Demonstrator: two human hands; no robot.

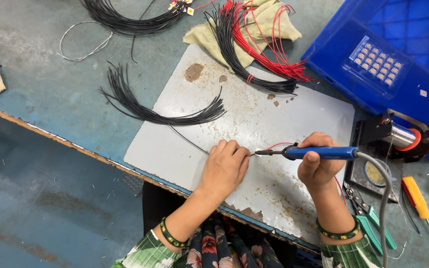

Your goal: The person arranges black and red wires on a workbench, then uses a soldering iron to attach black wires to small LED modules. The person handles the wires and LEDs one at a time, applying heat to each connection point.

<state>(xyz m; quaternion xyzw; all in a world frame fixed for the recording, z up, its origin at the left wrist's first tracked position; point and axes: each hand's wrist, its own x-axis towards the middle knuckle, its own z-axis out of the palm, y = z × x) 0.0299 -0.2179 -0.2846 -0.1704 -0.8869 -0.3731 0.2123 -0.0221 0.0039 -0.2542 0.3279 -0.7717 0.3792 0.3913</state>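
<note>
Teal-painted desk [50, 89] carried a pale grey work plate [254, 129], chipped to brown in spots, with bundles of black wires [150, 111] fanned across its upper edge. Your right hand [319, 166] gripped a blue-handled soldering iron [319, 152], fingers wrapped shut around the handle, tip pointing left. Your left hand [224, 166] pressed down on the plate, fingers [234, 149] pinched together on a thin black wire [189, 140], with a red wire [279, 145] curving in beside the tip. Best practice was probably a steady pinch close to the joint and a brief touch of the tip.
</note>
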